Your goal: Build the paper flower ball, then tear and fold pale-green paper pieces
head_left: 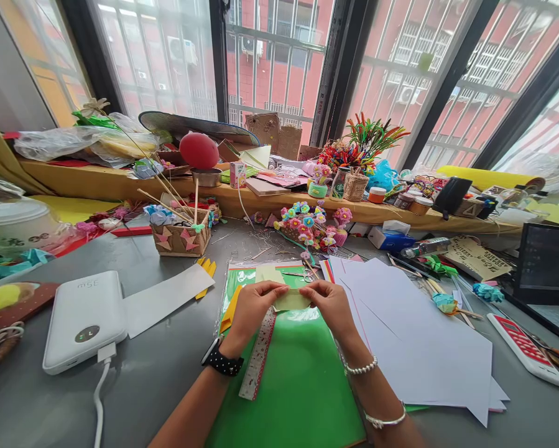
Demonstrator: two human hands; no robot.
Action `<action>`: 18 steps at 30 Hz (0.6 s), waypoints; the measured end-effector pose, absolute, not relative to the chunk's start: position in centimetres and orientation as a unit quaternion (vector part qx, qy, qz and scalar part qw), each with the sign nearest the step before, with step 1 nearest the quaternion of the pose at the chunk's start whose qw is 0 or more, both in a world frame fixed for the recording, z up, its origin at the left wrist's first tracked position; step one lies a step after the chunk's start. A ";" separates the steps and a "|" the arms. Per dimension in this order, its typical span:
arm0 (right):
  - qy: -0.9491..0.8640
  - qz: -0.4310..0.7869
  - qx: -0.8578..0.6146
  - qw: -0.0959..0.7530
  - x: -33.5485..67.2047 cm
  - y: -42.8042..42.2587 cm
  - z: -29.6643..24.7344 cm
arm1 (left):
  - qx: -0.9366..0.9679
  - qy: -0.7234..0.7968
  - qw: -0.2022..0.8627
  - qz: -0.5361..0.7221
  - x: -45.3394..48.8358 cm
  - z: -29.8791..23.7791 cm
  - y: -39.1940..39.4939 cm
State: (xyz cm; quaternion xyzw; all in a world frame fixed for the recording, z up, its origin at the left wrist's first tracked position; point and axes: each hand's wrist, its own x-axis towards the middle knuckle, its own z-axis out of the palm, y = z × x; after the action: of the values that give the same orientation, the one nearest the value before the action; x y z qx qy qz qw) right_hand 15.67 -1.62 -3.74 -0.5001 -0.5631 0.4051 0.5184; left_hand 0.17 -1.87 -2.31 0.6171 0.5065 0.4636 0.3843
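Observation:
Between both hands is a small pale yellow-green piece of paper (292, 300), its top edge pinched at either end. My left hand (255, 308) grips the left corner with thumb and finger closed. On the other corner, my right hand (329, 305) is closed the same way. Below them lies a green sheet in a clear sleeve (302, 379). A red-and-white patterned ruler (258, 358) rests slanted on it, its upper end by the left hand. Just behind the hands are another pale green paper strip (268, 274) and scissors (302, 274).
White paper sheets (419, 336) are stacked on the right, near a red-and-white calculator (526, 348). A power bank (86, 317) with a cable, a white strip (167, 302) and yellow folded paper (206, 277) lie left. Behind stand a cardboard box (181, 239) and craft flowers (307, 227).

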 end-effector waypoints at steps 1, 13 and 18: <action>-0.560 0.405 -0.500 0.521 15.7 -1.6 -3.8 | 0.615 0.507 0.388 0.463 0.2 -2.3 -1.8; -0.571 0.405 -0.499 0.511 16.0 -1.4 -4.0 | 0.653 0.501 0.389 0.413 -0.1 -2.4 -1.5; -0.562 0.405 -0.505 0.515 16.2 -1.3 -3.8 | 0.674 0.499 0.365 0.404 -0.2 -2.6 -1.5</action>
State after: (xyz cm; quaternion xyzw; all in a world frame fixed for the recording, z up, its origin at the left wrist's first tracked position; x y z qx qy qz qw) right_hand 16.23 -1.35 -3.81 -0.5049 -0.5623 0.4049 0.5147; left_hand -0.24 -1.50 -2.56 0.6744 0.4988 0.4044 0.3646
